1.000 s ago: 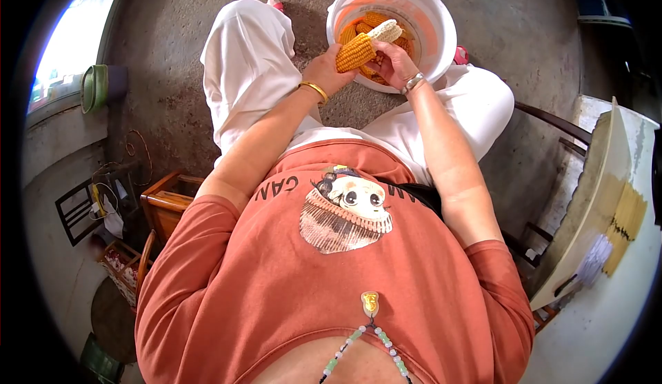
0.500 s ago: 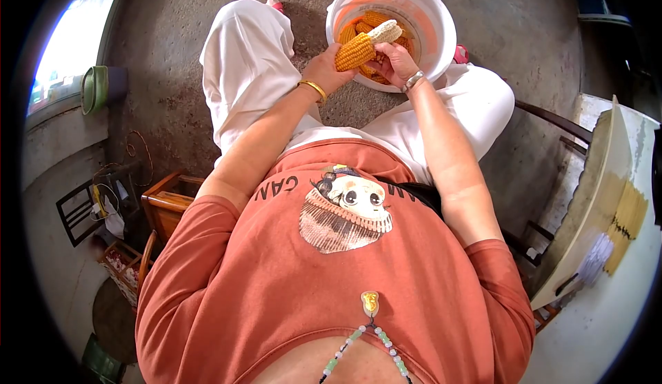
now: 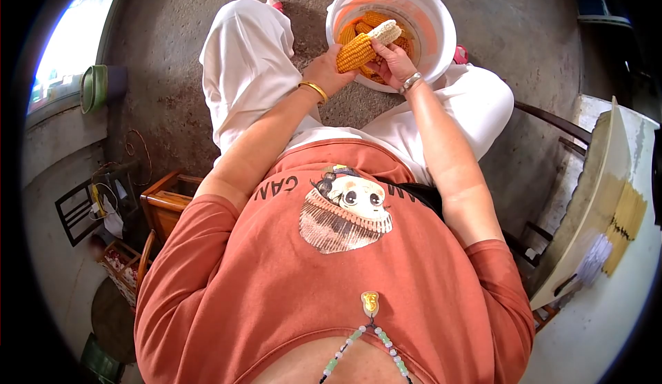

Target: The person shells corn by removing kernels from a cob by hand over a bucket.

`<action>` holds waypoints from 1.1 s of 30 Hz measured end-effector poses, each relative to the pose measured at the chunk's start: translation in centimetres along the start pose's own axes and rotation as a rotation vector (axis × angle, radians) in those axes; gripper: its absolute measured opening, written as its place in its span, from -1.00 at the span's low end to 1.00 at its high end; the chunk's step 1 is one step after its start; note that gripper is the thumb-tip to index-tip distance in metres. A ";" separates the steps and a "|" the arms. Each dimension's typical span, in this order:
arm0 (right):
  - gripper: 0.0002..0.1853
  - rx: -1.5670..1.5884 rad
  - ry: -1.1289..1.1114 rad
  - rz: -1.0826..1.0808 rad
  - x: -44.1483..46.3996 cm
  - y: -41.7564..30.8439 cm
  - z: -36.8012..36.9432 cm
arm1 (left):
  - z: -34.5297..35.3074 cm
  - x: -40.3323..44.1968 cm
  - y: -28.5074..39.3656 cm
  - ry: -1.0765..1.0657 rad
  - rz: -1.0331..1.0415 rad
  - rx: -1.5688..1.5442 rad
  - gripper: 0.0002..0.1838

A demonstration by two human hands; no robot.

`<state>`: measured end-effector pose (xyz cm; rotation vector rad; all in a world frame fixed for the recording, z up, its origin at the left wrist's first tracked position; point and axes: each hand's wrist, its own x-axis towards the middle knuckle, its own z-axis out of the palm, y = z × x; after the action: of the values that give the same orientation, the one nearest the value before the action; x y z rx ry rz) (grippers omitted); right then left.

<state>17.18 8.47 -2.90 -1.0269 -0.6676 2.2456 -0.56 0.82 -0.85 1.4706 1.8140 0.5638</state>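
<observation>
Between my hands, over the near rim of a white bucket (image 3: 441,39), is a corn cob (image 3: 356,53). Yellow kernels cover its lower left part, while the upper right end is bare and pale. My left hand (image 3: 329,70) is closed around the kernel-covered end. The fingers of my right hand (image 3: 394,65) grip the cob near the line between kernels and bare core, with the thumb on top. More yellow corn cobs (image 3: 376,18) lie inside the bucket, partly hidden behind the held one.
My knees in white trousers (image 3: 248,53) flank the bucket on the concrete floor (image 3: 172,60). A wooden stool-like piece (image 3: 169,194) stands at my left. On the right is a pale table (image 3: 586,225) with a worn edge. A green container (image 3: 95,89) sits by the window.
My right hand has shifted very slightly around the cob. The cob and my left hand stay almost in the same place.
</observation>
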 end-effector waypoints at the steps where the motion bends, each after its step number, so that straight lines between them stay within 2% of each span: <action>1: -0.60 -0.001 -0.019 -0.004 0.0 0.0 -0.1 | 0.2 0.1 -0.3 0.003 -0.004 -0.019 -0.35; 9: -0.64 -0.030 -0.053 0.011 0.0 -0.3 -0.6 | 0.1 0.5 -0.8 -0.023 -0.002 -0.082 -0.35; 14: -0.63 0.058 -0.058 0.018 0.0 -0.2 -0.8 | -0.1 0.2 -0.4 0.012 0.050 -0.068 -0.36; 17: -0.63 0.058 -0.025 0.016 -0.1 -0.1 -0.3 | -0.2 0.1 -0.2 0.001 0.062 0.067 -0.38; 21: -0.60 -0.011 0.058 -0.001 -0.3 0.0 0.6 | -0.4 -0.2 0.4 0.003 0.081 0.092 -0.38; 24: -0.58 -0.013 -0.011 0.004 -0.2 -0.2 0.0 | -0.3 -0.3 0.2 0.008 0.073 0.081 -0.38; 33: -0.68 0.043 0.003 0.012 -0.1 -0.3 -0.3 | -0.5 -0.2 0.2 0.002 0.047 0.007 -0.39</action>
<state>17.58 8.65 -2.85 -1.0164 -0.6111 2.2585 -0.76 0.70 -0.33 1.5214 1.7878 0.5831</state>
